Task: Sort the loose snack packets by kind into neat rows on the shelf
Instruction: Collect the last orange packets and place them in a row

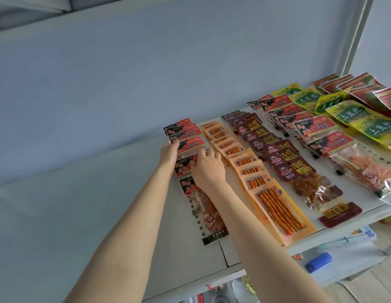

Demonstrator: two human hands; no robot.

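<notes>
Head cam feed here, looking down at a white shelf point(102, 215) with flat snack packets laid out in overlapping rows that run from the front lip to the back wall. Both hands are on the leftmost row, the glossy red-and-black snack packets point(190, 145) with clear lower halves. The left hand point(169, 149) sits against the left edge of that row near the back, fingers fairly straight and lying along the packet edges. The thumb is hidden, so I honestly can't tell if it's pinching one or just touching. The right hand point(208, 169) is palm down on the middle of the same row, fingers loosely bent with the tips and thumb resting on the packets, not wrapped round anything. Just beside that row on the right come the flat orange packets of thin sticks point(251, 169), then the dark maroon packets point(277, 154), then a second row of red-and-black packets point(314, 127). After those are the yellow-and-green packets point(351, 114), and a pile of red-and-green packets point(365, 84) in the far back corner, which looks less tidy than the rest. Under the shelf there's a blue plastic thing point(319, 262), too blurry to name.
</notes>
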